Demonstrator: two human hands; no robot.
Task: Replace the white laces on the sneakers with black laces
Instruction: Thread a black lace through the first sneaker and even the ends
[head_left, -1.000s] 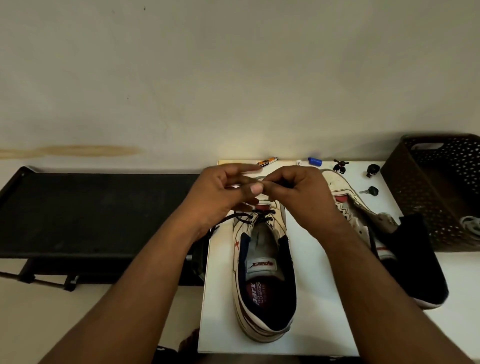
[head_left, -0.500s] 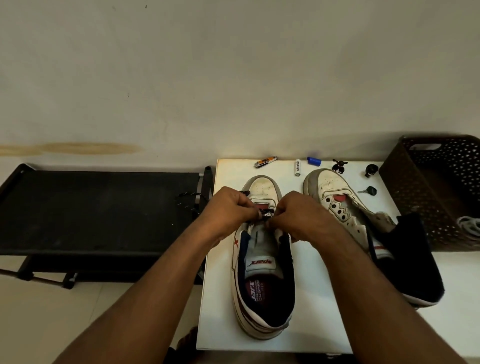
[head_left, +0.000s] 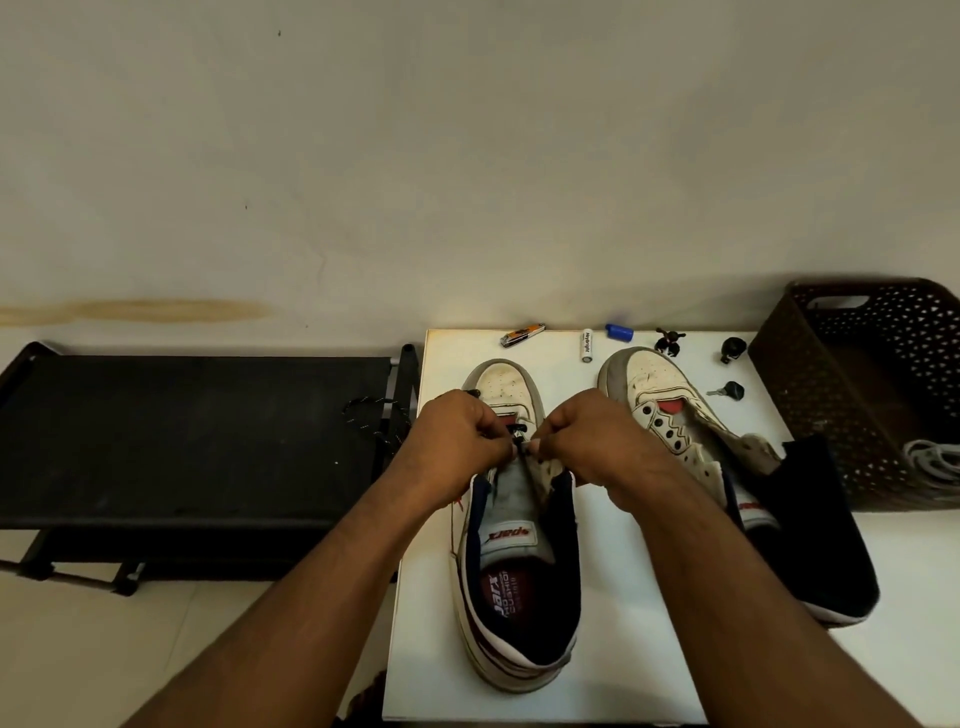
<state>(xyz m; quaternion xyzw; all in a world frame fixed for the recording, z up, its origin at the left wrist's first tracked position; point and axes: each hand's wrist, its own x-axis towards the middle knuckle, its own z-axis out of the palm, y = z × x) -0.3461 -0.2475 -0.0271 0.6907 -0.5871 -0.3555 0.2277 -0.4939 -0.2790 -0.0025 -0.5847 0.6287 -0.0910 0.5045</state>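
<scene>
**Asker:** Two hands, what are they doing?

**Me, on the remote feed:** Both work at the throat of the near sneaker (head_left: 519, 561), which lies toe toward the wall near the surface's left edge. My left hand (head_left: 457, 441) has its fingers curled, and its grip pinches the black lace (head_left: 522, 452). My right hand (head_left: 587, 441) mirrors it, curled and pinching the same lace just across the tongue. The fingertips nearly meet.

**Asker:** Which step would you say that is?

**Me:** I judge it early threading. Black lace shows only at the eyelets nearest the toe, and the upper eyelets look bare. More of it trails off the left edge onto a black bench (head_left: 197, 431). The second sneaker (head_left: 670, 415), further right, has no lace in it at all.

**Asker:** What does the next move need?

**Me:** Probably feeding a lace end through the next eyelet up, then evening both ends. The tips are hidden behind my fingers, so I cannot tell which eyelet.

**Asker:** And the surroundings?

**Me:** A white surface (head_left: 623, 649) against a plain pale wall. Along its far edge sit a nail clipper (head_left: 522, 335), a battery (head_left: 587, 345), a blue cap (head_left: 619, 332) and a key (head_left: 727, 391). At the right edge stands a brown basket (head_left: 810, 374), holding what look like the white laces (head_left: 935, 462).
</scene>
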